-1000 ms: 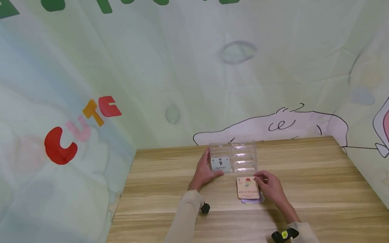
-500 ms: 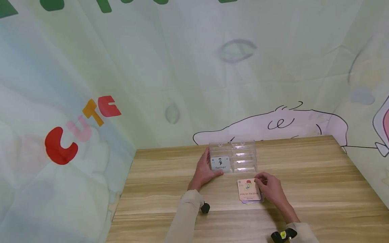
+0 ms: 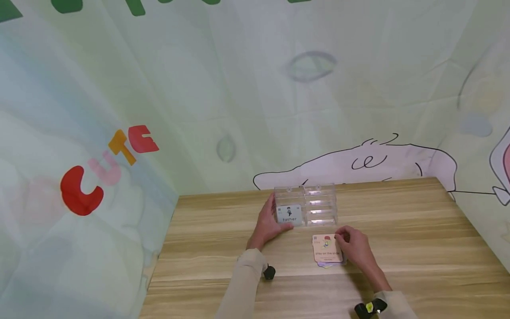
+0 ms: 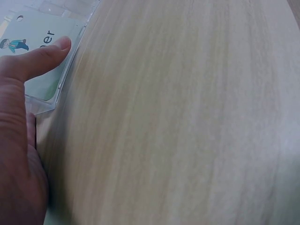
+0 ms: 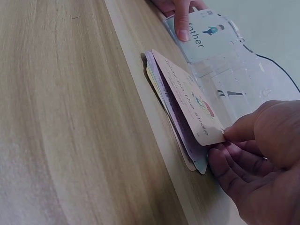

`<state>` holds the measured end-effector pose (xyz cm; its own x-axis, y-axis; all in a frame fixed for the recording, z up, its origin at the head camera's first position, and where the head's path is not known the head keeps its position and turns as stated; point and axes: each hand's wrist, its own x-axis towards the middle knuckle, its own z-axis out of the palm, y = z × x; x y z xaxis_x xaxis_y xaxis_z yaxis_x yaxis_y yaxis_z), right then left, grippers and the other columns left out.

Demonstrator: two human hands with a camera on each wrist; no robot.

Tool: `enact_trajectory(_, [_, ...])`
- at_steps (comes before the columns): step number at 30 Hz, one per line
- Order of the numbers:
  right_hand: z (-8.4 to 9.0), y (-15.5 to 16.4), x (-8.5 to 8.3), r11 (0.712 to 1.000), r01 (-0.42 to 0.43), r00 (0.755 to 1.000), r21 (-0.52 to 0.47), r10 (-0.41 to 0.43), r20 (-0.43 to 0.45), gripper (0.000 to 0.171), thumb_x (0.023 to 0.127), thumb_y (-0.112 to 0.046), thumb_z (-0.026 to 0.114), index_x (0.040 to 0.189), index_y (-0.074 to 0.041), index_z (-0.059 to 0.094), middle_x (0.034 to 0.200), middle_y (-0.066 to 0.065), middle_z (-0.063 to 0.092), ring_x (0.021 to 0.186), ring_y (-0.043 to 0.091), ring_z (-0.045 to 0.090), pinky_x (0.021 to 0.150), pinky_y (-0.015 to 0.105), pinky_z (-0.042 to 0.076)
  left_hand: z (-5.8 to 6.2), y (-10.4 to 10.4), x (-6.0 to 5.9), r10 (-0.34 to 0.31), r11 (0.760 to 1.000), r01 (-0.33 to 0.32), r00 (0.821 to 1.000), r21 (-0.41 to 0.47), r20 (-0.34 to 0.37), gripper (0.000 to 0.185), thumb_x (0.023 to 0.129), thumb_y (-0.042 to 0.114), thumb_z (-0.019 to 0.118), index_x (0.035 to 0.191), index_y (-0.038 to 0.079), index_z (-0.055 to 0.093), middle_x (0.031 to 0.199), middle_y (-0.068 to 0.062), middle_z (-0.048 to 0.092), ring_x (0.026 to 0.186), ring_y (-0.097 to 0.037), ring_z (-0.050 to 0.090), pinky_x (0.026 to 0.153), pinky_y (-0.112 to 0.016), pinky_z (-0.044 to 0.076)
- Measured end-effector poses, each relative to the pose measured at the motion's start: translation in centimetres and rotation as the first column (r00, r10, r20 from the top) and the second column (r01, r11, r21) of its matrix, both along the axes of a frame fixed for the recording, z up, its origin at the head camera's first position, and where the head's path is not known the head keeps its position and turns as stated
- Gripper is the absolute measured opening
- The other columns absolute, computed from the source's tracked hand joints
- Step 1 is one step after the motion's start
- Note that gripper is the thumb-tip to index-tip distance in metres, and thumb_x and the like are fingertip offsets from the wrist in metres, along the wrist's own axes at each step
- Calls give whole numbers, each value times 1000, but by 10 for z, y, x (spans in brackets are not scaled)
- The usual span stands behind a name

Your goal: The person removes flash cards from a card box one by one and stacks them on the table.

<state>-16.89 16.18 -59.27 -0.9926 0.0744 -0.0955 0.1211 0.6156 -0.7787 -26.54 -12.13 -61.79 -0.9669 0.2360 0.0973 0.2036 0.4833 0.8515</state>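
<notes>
Steadying a clear card box with one hand while the other lifts the top card of a small stack.

On the wooden bench point(image 3: 207, 248), the left hand point(image 3: 266, 226) grips the left end of the clear box point(image 3: 306, 207), its thumb lying across the "father" card point(image 3: 289, 214) standing in the front slot. Just right and nearer, the right hand point(image 3: 352, 248) has its fingers point(image 5: 243, 129) pinching the corner of the top card point(image 3: 326, 249), tilted up off the card stack point(image 5: 164, 89) lying flat on the bench beside the box.
</notes>
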Motion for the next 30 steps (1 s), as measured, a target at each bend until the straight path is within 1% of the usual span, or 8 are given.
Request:
enact_trajectory(4, [-1, 0, -1, 1000, 2, 1000, 17, -2, 6, 12, 100, -7, 66, 107, 2, 69, 89, 8, 63, 81, 23, 56, 65, 30, 48, -2, 1, -1, -3, 1000, 3, 1000, -11, -8, 129, 71, 33, 97, 167, 18, 12, 162, -9, 38, 146, -27, 43, 121, -39, 36])
enact_trajectory(7, [-1, -1, -1, 1000, -1, 1000, 29, 1, 6, 12, 99, -7, 66, 106, 2, 70, 90, 9, 64, 82, 24, 56, 66, 29, 49, -2, 1, -2, -1, 1000, 1, 1000, -21, 8, 129, 72, 35, 97, 167, 20, 11, 163, -7, 37, 146, -25, 42, 122, -36, 35])
enact_trajectory(10, [-2, -1, -2, 999, -4, 1000, 35, 4, 4, 12, 99, -7, 66, 106, 2, 70, 90, 10, 64, 82, 24, 57, 66, 30, 49, -1, 1, -1, 1, 1000, -1, 1000, -15, 16, 130, 71, 34, 98, 168, 20, 11, 163, -7, 36, 146, -24, 42, 122, -36, 35])
enact_trajectory(14, [-2, -1, -2, 999, -3, 1000, 40, 2, 10, 12, 99, -7, 65, 106, 1, 70, 91, 9, 64, 82, 24, 57, 68, 31, 50, 0, 1, 0, 1, 1000, -1, 1000, -2, 7, 130, 70, 32, 98, 167, 17, 12, 163, -10, 37, 146, -27, 43, 121, -39, 36])
enact_trajectory(22, [2, 2, 0, 999, -11, 1000, 49, 10, 26, 13, 99, -9, 65, 108, 1, 69, 93, 9, 64, 84, 24, 57, 70, 35, 52, 0, 1, 0, 6, 1000, -5, 1000, -13, 28, 131, 70, 33, 98, 167, 21, 12, 163, -6, 37, 146, -23, 42, 121, -35, 35])
enact_trajectory(30, [5, 5, 1, 998, -23, 999, 59, 21, 34, 15, 99, -10, 66, 109, 1, 69, 95, 10, 65, 86, 25, 58, 73, 35, 54, 2, 1, 0, 4, 1000, -4, 1000, 6, 18, 129, 71, 33, 98, 167, 19, 13, 163, -9, 36, 145, -27, 43, 121, -40, 36])
